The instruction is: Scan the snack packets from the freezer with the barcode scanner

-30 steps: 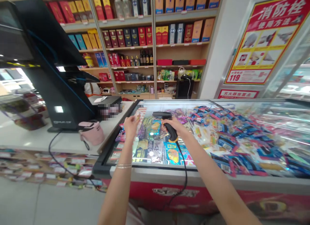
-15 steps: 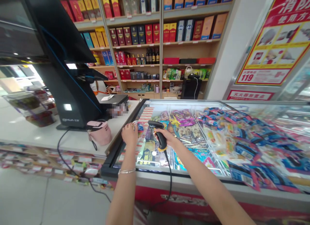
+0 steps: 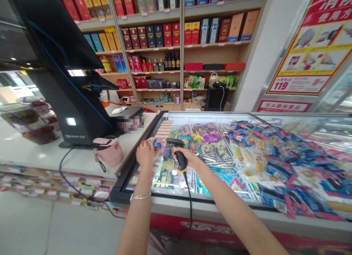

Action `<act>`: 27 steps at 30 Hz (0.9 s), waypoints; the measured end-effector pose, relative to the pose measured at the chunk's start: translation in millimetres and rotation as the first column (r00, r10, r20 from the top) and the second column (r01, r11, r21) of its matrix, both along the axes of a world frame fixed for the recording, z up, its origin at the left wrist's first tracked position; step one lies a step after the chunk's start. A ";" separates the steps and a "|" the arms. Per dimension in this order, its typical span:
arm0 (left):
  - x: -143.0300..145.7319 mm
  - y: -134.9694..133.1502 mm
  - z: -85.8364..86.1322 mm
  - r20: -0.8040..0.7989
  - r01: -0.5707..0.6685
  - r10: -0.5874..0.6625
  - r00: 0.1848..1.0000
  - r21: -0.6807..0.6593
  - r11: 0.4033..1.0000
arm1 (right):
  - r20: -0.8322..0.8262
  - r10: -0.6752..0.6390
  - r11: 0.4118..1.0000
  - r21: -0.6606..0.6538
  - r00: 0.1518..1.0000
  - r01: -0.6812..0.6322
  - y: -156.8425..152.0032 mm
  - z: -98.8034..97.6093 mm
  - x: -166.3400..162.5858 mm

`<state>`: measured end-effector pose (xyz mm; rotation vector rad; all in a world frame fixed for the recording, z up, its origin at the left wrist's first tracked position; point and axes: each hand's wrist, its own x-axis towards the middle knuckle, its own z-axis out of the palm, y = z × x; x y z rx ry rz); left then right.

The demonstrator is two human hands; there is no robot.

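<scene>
My right hand (image 3: 184, 156) is wrapped round the handle of a black and yellow barcode scanner (image 3: 181, 160), whose head points left toward my other hand. A dark cable hangs from the handle. In my left hand (image 3: 145, 153), fingers are closed on a small packet (image 3: 157, 143), clear with a blue and red patch; most of it is hidden behind the fingers. Both hands are above the glass top of a chest freezer (image 3: 121, 191), with the scanner head a short way right of the packet.
Blue and pink snack packets (image 3: 277, 170) are heaped on the freezer's right side. Left of it is a white counter (image 3: 79, 158) with a pink cup (image 3: 111, 152), a black checkout terminal (image 3: 74, 112) and plastic food tubs (image 3: 35, 123). Shelves of boxed bottles (image 3: 154, 37) stand behind.
The view has shifted slightly, so the counter things appear farther left. Both hands keep their holds, the scanner still pointing toward the packet.
</scene>
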<state>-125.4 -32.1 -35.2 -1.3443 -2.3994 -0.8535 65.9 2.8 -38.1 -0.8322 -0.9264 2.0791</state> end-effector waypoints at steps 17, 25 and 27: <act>2.9 0.8 13.5 -0.036 0.055 -0.051 0.998 0.119 0.991 | 0.014 -0.322 0.943 0.100 0.947 0.319 -1.3 49.6 52.9; 94.8 24.2 59.8 -0.073 0.297 -0.288 0.955 0.294 0.909 | 0.000 -0.514 0.822 0.285 0.858 0.493 -6.6 97.5 183.7; 132.7 32.1 68.5 -0.076 0.380 -0.375 0.924 0.282 0.881 | 0.008 -0.554 0.792 0.311 0.832 0.525 -11.4 100.6 213.6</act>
